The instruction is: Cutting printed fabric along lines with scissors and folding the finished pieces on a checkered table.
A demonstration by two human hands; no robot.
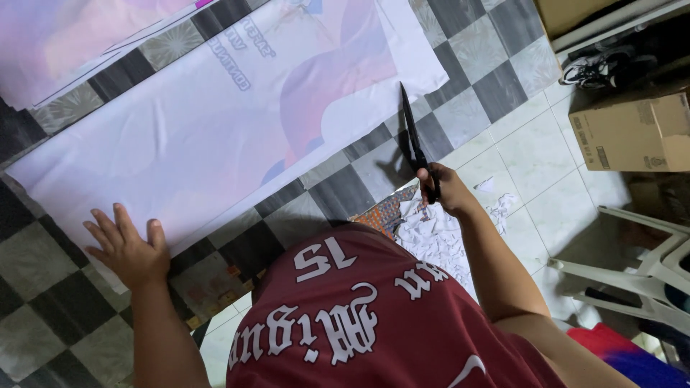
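A long sheet of white printed fabric (215, 136) is spread flat across the checkered floor (43, 287), laid out full length, it seems, so that its edge can be followed cleanly; every other thing is placed here in relation to that sheet. Beyond its far edge a second printed sheet (65, 36) is seen, and well off its right end a cardboard box (632, 133), a pair of dark shoes (596, 68) and a white plastic chair (632, 273) are set aside on the pale tiles. Just off the sheet's near right edge a heap of white paper scraps (438, 237) is gathered beside the person's dark red shirt (374, 316). At the sheet's near left corner the left hand (126, 248) is pressed down flat, its fingers (108, 226) released and spread, grasping nothing, apparently to keep the cloth from shifting. At the sheet's right end the right hand (449, 188) is closed, its fingers clenched through the handles of long black scissors (413, 140), whose blades are held nearly shut and pointed along the cut edge
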